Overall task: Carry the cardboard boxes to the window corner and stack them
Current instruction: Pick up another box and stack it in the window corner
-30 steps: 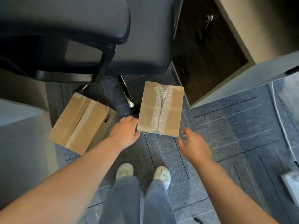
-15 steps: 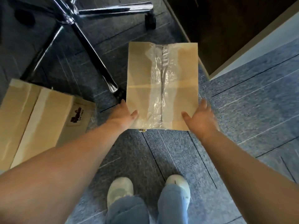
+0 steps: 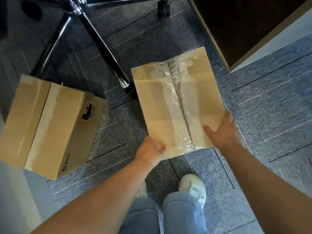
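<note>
The person holds a flat cardboard box (image 3: pixel 177 105) with both hands in front of the legs, above the grey-blue carpet floor (image 3: pixel 263 105). The box top carries a wide strip of clear tape along its middle seam. The left hand (image 3: pixel 149 152) grips the near left corner: the thumb lies on the top face and the other fingers are hidden under the cardboard. The right hand (image 3: pixel 221 132) grips the near right corner, with the thumb on top and the fingers (image 3: pixel 228 116) curled round the right edge. Whether the underside of the box touches the carpet cannot be told. A second, thicker cardboard box (image 3: pixel 49 122) lies on the floor well to the left, with paper tape on top and a printed label on its side. The chrome chair base (image 3: pixel 94 36) stands behind and between the two boxes, and one leg ends just beside the far left corner of the held box. A dark wooden cabinet (image 3: pixel 236 22) stands at the upper right. Two white shoes (image 3: pixel 192 186) and light jeans (image 3: pixel 182 215) show below.
</note>
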The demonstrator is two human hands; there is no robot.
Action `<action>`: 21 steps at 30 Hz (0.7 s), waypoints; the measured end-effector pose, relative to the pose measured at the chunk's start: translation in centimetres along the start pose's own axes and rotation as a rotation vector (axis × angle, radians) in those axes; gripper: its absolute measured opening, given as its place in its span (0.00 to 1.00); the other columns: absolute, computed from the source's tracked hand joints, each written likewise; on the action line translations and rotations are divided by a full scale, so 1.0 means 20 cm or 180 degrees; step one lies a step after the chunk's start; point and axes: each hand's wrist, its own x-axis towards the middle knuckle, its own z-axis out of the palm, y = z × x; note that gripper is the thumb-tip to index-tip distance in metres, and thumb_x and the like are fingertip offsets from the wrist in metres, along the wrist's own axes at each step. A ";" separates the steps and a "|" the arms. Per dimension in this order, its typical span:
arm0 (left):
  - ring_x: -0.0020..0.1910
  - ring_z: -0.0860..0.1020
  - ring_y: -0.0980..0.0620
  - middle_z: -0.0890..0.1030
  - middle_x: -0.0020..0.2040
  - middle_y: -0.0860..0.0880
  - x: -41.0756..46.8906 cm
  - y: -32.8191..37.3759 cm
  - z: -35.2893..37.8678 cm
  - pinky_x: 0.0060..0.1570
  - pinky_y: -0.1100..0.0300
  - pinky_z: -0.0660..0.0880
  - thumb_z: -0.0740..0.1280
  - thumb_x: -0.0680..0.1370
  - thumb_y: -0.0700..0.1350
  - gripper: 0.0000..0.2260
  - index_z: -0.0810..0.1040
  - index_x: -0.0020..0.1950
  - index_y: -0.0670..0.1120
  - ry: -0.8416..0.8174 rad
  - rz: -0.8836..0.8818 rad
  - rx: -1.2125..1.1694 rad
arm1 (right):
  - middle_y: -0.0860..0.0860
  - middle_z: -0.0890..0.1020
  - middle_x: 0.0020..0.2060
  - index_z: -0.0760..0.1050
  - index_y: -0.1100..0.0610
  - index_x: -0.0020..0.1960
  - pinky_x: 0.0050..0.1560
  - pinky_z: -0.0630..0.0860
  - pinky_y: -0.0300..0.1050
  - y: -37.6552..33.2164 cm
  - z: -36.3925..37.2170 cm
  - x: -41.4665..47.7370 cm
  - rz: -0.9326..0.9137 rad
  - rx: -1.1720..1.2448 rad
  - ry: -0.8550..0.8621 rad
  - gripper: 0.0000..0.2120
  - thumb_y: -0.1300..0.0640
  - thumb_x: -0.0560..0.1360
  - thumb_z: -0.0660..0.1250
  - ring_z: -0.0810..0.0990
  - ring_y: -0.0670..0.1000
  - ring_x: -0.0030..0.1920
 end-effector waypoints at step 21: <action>0.70 0.59 0.36 0.59 0.72 0.38 0.45 0.47 -0.62 0.67 0.45 0.61 0.65 0.71 0.65 0.42 0.51 0.75 0.45 0.1322 0.1424 0.1647 | 0.59 0.65 0.70 0.31 0.50 0.75 0.46 0.72 0.49 -0.01 0.25 -0.33 0.1041 0.2097 0.0269 0.46 0.51 0.75 0.65 0.76 0.62 0.52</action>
